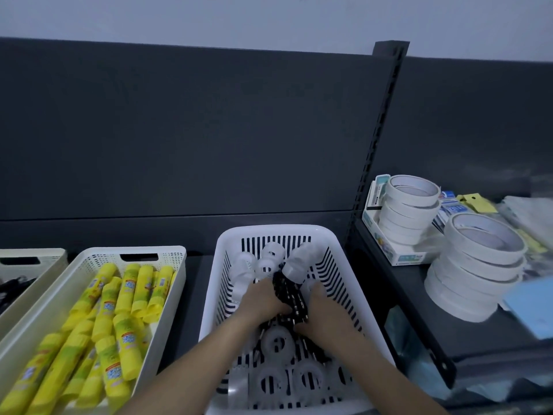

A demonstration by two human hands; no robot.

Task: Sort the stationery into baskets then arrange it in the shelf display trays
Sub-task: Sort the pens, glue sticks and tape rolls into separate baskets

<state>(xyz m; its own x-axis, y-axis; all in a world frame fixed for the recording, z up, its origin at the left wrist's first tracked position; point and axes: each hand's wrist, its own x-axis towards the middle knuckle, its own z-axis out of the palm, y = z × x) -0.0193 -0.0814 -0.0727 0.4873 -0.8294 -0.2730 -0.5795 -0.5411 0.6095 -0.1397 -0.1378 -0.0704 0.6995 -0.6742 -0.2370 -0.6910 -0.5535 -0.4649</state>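
Both my hands reach into the white slatted basket (227,250) in the middle of the dark shelf. My left hand (263,299) and my right hand (321,310) are each closed on a black bundle with small white marks (288,290) that rises between them. Several clear tape rolls (276,344) lie around and under the bundle, some packed in clear wrap (299,260) at the basket's far end. Which black stationery the bundle holds I cannot tell.
A cream tray (176,283) full of yellow glue sticks (125,298) sits left of the basket. Another cream tray (33,274) with dark items is at far left. On the right shelf stand stacks of white tape rolls (410,211) (475,268), small boxes and packets.
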